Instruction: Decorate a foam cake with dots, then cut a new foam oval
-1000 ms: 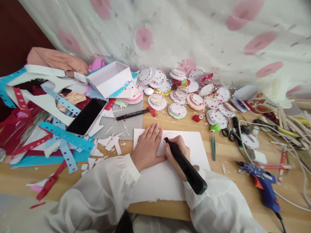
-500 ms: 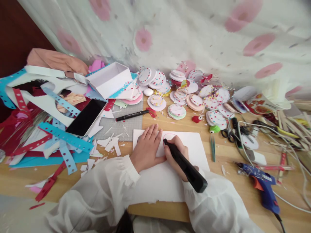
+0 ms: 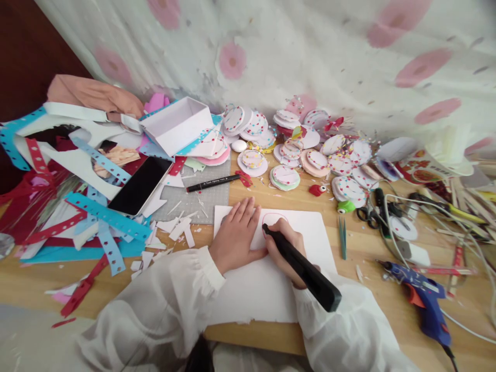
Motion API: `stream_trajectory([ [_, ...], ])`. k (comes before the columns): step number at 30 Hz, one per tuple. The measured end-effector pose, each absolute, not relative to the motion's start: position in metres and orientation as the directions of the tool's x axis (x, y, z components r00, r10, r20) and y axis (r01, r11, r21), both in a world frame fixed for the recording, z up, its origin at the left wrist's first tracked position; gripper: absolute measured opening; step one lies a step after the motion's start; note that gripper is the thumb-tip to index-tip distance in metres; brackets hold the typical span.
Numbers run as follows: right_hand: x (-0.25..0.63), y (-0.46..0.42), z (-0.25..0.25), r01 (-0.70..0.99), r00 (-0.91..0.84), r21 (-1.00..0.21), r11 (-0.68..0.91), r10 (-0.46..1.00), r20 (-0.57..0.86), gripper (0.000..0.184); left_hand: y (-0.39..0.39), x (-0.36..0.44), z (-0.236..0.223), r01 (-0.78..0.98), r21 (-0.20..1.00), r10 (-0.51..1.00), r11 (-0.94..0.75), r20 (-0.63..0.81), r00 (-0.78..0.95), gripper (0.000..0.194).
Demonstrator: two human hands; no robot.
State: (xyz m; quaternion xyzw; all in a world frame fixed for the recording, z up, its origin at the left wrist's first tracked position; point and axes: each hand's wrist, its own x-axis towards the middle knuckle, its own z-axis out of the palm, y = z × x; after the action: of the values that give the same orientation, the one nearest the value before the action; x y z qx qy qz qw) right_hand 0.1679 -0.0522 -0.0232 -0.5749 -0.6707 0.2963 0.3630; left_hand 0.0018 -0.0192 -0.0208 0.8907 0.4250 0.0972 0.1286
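White card (image 3: 251, 299) lies on the wooden table before me. My left hand (image 3: 235, 235) rests flat on its left part, fingers spread, with a small grey patch showing beside it. My right hand (image 3: 284, 248) grips a thick black marker (image 3: 306, 268), slanted so that its wide end points back toward my sleeve. The marker's narrow end meets the card close to a thin, curved red line (image 3: 276, 214). My right fingers hide part of that curve. Beyond the card, a second black marker (image 3: 213, 183) with a red band lies across the grey cutting mat (image 3: 170, 206).
Paper scraps (image 3: 179, 227), a phone (image 3: 141, 185) and blue punched strips (image 3: 108, 218) crowd the left. Several decorated paper discs (image 3: 284, 177) stand in piles at the back. Tweezers (image 3: 342, 237), scissors (image 3: 368, 217), cables and a blue glue gun (image 3: 420, 289) lie right.
The marker's tip has moved slightly along the card, and more of the red curve shows. My left hand stays flat. The whole view has shifted a little.
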Motion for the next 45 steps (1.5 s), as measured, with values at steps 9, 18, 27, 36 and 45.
stream_trajectory([
  [9, 0.170, -0.052, -0.021, 0.521, -0.124, -0.825, 0.219, 0.976, 0.181, 0.013, -0.020, 0.002, -0.021, 0.728, 0.319, 0.783, -0.607, 0.086, 0.616, 0.084],
  [18, 0.172, -0.052, -0.017, 0.504, -0.151, -0.836, 0.215, 0.975, 0.160, 0.016, -0.019, 0.002, -0.020, 0.731, 0.320, 0.786, -0.603, 0.083, 0.612, 0.085],
  [27, 0.176, -0.053, -0.020, 0.506, -0.189, -0.832, 0.229, 0.970, 0.152, 0.015, -0.020, 0.002, -0.020, 0.734, 0.314, 0.787, -0.602, 0.082, 0.611, 0.087],
  [36, 0.178, -0.051, -0.010, 0.469, -0.232, -0.858, 0.209, 0.967, 0.109, 0.012, -0.008, -0.006, -0.024, 0.622, 0.325, 0.685, -0.712, 0.130, 0.716, 0.087],
  [45, 0.177, -0.056, -0.018, 0.455, -0.150, -0.872, 0.181, 0.981, 0.126, 0.012, -0.010, -0.004, -0.022, 0.650, 0.334, 0.711, -0.683, 0.103, 0.695, 0.090],
])
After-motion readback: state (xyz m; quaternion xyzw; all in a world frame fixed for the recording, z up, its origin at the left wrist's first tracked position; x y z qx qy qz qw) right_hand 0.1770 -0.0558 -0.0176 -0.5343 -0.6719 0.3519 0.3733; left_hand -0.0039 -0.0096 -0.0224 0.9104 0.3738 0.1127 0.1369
